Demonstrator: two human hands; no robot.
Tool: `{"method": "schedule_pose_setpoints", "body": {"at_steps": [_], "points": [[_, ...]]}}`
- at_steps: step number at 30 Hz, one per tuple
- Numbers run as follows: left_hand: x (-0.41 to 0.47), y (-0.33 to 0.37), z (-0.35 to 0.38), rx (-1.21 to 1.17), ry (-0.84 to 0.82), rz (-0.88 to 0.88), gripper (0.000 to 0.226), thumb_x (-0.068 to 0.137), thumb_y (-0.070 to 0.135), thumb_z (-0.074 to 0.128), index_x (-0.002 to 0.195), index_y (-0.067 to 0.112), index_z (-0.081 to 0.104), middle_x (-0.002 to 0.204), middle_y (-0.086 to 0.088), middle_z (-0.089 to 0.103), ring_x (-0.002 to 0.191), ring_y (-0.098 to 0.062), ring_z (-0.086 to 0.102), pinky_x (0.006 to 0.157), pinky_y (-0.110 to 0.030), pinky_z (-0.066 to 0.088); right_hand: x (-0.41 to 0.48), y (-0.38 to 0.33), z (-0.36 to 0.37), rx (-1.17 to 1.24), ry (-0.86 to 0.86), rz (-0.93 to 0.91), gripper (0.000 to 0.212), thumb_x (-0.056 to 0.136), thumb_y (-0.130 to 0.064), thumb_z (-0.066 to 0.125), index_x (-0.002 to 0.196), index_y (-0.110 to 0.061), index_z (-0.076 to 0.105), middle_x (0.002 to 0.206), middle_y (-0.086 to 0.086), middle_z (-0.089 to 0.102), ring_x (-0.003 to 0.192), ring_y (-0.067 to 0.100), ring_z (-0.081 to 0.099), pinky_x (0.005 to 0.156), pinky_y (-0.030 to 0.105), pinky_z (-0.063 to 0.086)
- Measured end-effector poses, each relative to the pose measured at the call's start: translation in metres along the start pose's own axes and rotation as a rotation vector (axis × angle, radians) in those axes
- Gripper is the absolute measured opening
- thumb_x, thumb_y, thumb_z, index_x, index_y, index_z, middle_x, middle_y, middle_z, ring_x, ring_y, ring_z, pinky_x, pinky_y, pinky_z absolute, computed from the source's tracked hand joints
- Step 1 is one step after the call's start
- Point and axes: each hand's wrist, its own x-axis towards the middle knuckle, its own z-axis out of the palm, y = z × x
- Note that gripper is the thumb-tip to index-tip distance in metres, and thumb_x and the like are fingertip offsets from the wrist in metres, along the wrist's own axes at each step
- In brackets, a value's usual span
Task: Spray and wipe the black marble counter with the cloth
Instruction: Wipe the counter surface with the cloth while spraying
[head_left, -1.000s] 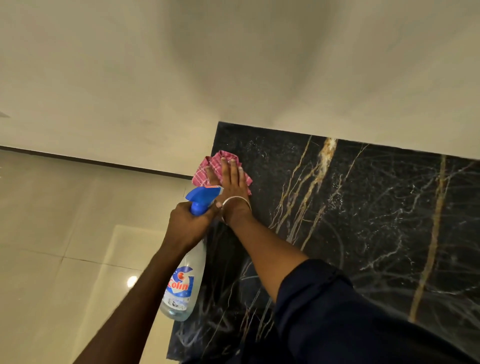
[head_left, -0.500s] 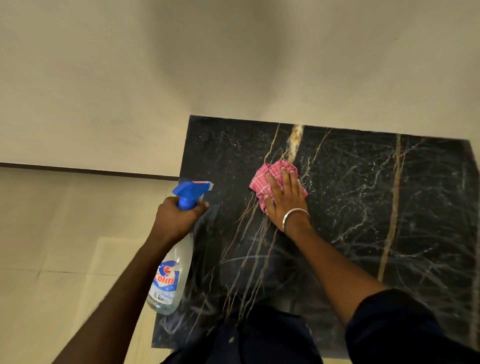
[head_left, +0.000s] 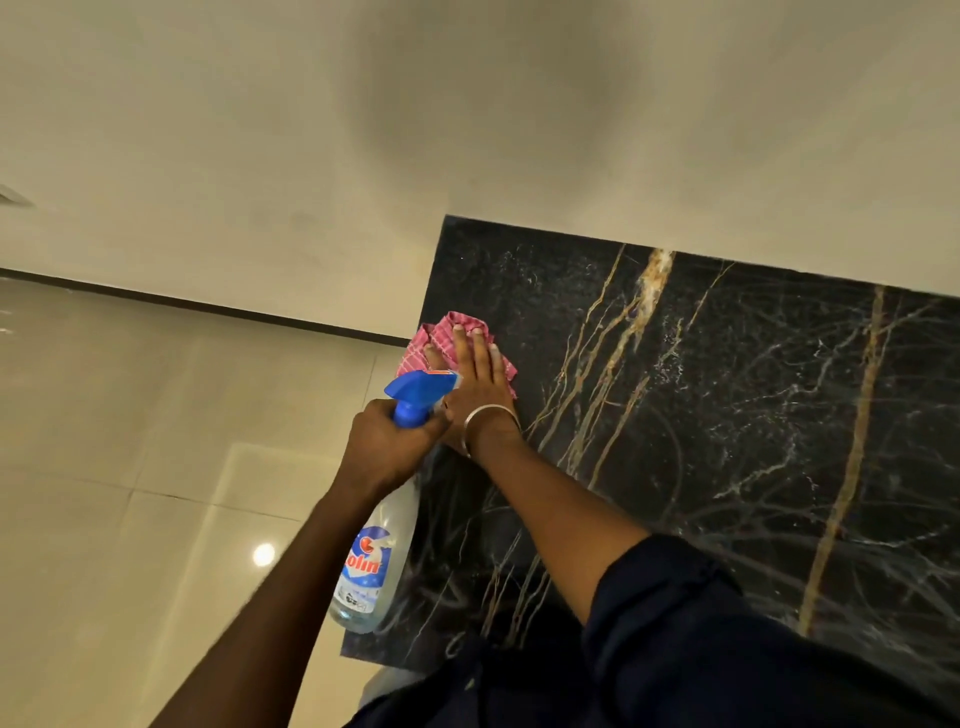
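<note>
The black marble counter (head_left: 727, 441) with gold and white veins fills the right half of the view. A pink checked cloth (head_left: 457, 332) lies at its far left edge, partly over the side. My right hand (head_left: 480, 379), with a metal bangle at the wrist, presses flat on the cloth with straight fingers. My left hand (head_left: 389, 447) grips the neck of a clear spray bottle (head_left: 374, 561) with a blue trigger head, held just off the counter's left edge, close beside my right wrist.
A plain cream wall (head_left: 467, 130) rises behind the counter. Glossy beige floor tiles (head_left: 130, 441) lie to the left below a dark skirting line. My dark blue sleeve (head_left: 701, 649) covers the near right part of the counter.
My right hand has swept the cloth from the middle of the counter back to the left edge. The spray bottle stays in my left hand, now next to the right wrist.
</note>
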Motion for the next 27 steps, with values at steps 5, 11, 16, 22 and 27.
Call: {"method": "schedule_pose_setpoints", "body": {"at_steps": [5,11,16,22,27], "points": [[0.001,-0.002,0.0,-0.019,-0.05,-0.002,0.021,0.086,0.028,0.07,0.076,0.012,0.061,0.062,-0.004,0.059,0.057,-0.014,0.055,0.059,-0.022,0.042,-0.048,0.065,0.011,0.045,0.083,0.044,0.066,0.097,-0.051,0.026,0.156,-0.029,0.007,0.165,0.01,-0.001,0.152,0.031,-0.006,0.123,0.048,0.001],[0.01,0.003,0.011,-0.043,-0.094,0.032,0.025,0.088,0.031,0.067,0.091,0.006,0.063,0.067,-0.003,0.06,0.061,-0.013,0.057,0.06,-0.02,0.042,-0.114,0.129,0.03,0.107,0.194,0.303,0.063,0.096,-0.046,0.028,0.156,-0.026,0.021,0.163,0.015,0.015,0.151,0.035,0.007,0.12,0.055,0.015],[0.01,0.004,0.012,-0.063,-0.064,0.038,0.022,0.088,0.029,0.067,0.091,0.008,0.06,0.067,-0.004,0.058,0.06,-0.014,0.055,0.06,-0.019,0.042,-0.099,0.095,0.029,0.104,0.171,0.441,0.069,0.096,-0.051,0.019,0.158,-0.022,0.011,0.163,0.021,0.001,0.15,0.041,0.0,0.12,0.057,0.007],[0.005,-0.002,0.001,-0.062,-0.057,0.008,0.023,0.086,0.033,0.069,0.081,0.012,0.06,0.065,-0.005,0.059,0.059,-0.017,0.055,0.061,-0.025,0.045,-0.048,-0.008,0.019,0.095,0.033,0.221,0.074,0.096,-0.055,0.022,0.156,-0.024,-0.009,0.16,0.02,-0.024,0.145,0.04,-0.026,0.119,0.057,-0.008],[-0.001,-0.004,-0.009,-0.018,-0.031,0.019,0.023,0.086,0.03,0.069,0.09,0.008,0.061,0.069,-0.006,0.059,0.061,-0.017,0.055,0.059,-0.023,0.042,-0.043,-0.026,0.014,0.051,-0.018,0.128,0.07,0.099,-0.051,0.031,0.157,-0.021,0.005,0.161,0.018,-0.021,0.147,0.038,-0.022,0.12,0.054,-0.006]]}}
